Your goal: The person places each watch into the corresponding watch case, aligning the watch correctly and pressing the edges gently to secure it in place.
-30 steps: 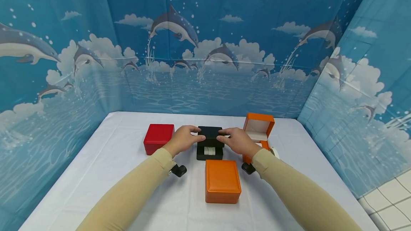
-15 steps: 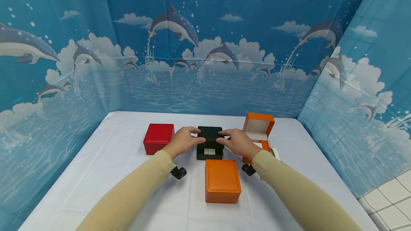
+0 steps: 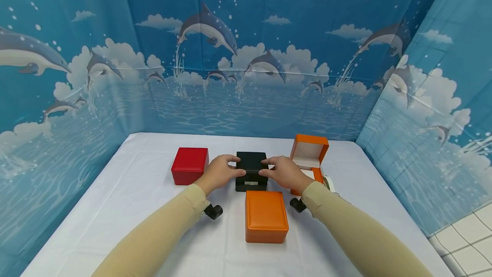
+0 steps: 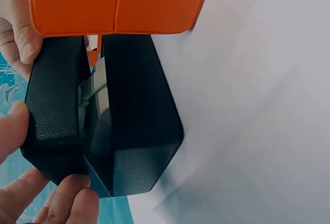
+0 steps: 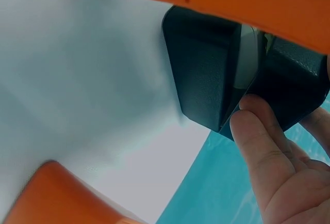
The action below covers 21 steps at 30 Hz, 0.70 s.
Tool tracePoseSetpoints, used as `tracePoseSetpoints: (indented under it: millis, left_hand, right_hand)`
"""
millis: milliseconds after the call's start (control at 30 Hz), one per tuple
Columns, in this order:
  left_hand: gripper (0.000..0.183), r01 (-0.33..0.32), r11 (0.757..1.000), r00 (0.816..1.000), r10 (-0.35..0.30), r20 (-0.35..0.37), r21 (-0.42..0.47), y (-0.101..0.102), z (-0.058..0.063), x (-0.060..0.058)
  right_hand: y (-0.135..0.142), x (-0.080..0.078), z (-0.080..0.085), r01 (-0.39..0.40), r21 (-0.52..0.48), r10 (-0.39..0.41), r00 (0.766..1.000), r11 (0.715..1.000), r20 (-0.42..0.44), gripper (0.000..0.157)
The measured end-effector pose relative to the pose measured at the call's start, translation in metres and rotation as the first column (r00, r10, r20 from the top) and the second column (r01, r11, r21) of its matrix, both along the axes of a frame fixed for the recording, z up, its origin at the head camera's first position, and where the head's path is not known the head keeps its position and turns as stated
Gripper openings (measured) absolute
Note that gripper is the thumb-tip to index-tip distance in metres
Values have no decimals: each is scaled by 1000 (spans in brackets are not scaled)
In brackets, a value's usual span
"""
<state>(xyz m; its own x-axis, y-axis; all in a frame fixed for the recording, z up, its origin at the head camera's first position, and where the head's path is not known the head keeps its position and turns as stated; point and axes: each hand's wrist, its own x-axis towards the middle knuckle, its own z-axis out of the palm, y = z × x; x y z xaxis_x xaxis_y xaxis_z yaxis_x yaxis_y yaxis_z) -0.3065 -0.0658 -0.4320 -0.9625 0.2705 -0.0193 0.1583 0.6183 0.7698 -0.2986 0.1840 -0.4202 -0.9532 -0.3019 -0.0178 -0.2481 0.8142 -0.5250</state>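
A black hinged box [image 3: 251,162] stands mid-table, its lid tilted low over the base with a narrow gap at the front. My left hand [image 3: 220,173] holds the lid's left side between thumb and fingers. On the opposite side my right hand [image 3: 287,173] grips the same lid, thumb near its front edge. Through the gap, the left wrist view shows a pale strap-like band [image 4: 98,82] inside; most of it is hidden. In the right wrist view, fingers [image 5: 265,141] lie along the side of the box near the hinge.
Right in front of the black box is a closed orange box [image 3: 266,213]. A closed red box [image 3: 190,166] stands left. Behind my right wrist is an open orange box [image 3: 310,151], with a pale rounded item [image 3: 328,183] partly hidden by the sleeve.
Both hands have brought the black box's lid further down toward me, so the gap at the front has narrowed and less of the pale band shows. The other boxes have stayed put.
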Motion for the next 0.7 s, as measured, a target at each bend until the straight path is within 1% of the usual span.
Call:
tracePoseSetpoints:
  millis: [167, 367, 533, 700]
  left_hand:
    - [58, -2, 1000, 1000, 2, 7, 13, 0, -3, 1]
    - [57, 3, 1000, 1000, -3, 16, 22, 1, -7, 2]
    - [56, 4, 1000, 1000, -4, 9, 13, 2, -10, 3]
    - [55, 10, 1000, 1000, -10, 0, -8, 3, -10, 3]
  right_hand:
    - [-1, 1, -1, 4, -14, -4, 1000, 1000, 27, 53]
    - [1, 0, -4, -13, -21, 14, 999, 1000, 47, 52]
    - [2, 1, -5, -30, -25, 31, 998, 999, 59, 52]
    - [3, 2, -3, -39, -5, 40, 995, 999, 93, 51]
